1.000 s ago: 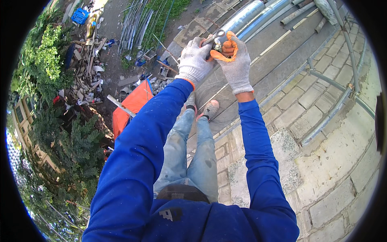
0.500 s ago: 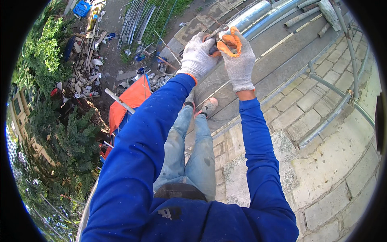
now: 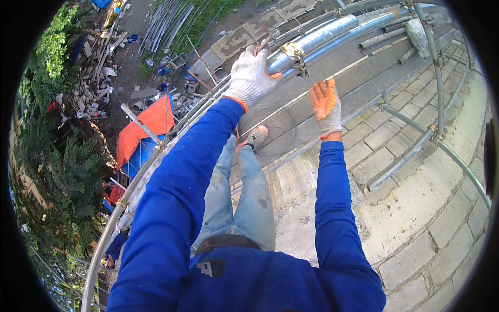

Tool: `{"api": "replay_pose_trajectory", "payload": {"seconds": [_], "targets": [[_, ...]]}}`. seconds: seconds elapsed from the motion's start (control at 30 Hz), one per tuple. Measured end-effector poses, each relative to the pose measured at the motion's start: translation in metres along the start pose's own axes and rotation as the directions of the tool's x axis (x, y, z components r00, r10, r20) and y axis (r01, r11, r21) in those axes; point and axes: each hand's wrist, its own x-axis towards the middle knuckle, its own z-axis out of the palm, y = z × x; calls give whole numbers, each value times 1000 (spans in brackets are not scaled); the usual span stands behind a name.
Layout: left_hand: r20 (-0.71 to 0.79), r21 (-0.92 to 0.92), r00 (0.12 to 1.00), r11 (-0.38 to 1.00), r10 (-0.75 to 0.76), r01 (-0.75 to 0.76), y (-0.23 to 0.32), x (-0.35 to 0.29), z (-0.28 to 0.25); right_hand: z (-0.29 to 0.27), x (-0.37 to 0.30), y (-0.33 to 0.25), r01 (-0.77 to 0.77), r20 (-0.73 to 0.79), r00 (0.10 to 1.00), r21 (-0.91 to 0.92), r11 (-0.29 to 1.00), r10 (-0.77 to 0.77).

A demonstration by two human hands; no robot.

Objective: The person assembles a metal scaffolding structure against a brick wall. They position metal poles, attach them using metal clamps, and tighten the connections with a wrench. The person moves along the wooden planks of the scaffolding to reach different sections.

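Both hands wear white knit gloves with orange palms. My left hand (image 3: 251,78) is closed at the near end of a shiny steel scaffold tube (image 3: 330,33), its thumb lying along the tube end. From its fingers pokes a slim grey metal piece (image 3: 269,39), whose kind I cannot make out. Just right of that hand, a brass-coloured scaffold coupler (image 3: 293,51) sits on the tube, with its bolt part hanging below. My right hand (image 3: 325,106) is apart from the tube, lower and to the right, fingers stretched upward and holding nothing.
My feet stand on a grey plank walkway (image 3: 291,122) beside a sloping block surface (image 3: 421,244). A curved rail (image 3: 106,234) borders the drop at left. Far below lie debris (image 3: 99,78) and an orange tarp (image 3: 143,130). Scaffold pipes (image 3: 439,78) cross at right.
My right hand has left the coupler area beside my left hand, moving down and right and opening. The coupler now shows. My left hand stays at the tube end; the view has shifted.
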Motion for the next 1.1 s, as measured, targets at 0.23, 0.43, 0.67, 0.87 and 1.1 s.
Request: {"api": "replay_pose_trajectory", "payload": {"seconds": [0.23,0.43,0.67,0.87,1.1], "targets": [[-39,193,966,946,-256,259,-140,-215,-84,48,-48,135,-384,221,905,57,921,364],[-146,235,766,730,-626,642,-220,-370,-100,68,-109,202,-477,56,845,-370,797,531],[-291,-67,694,738,-658,672,-246,-414,-72,82,-244,214,49,147,655,-987,152,741],[-312,-925,421,374,-852,72,-221,-456,-75,194,-405,321,673,614,434,-707,216,659],[-93,-991,465,39,-881,-124,-271,-612,-128,229,-514,423,759,434,344,-650,25,833]]}}
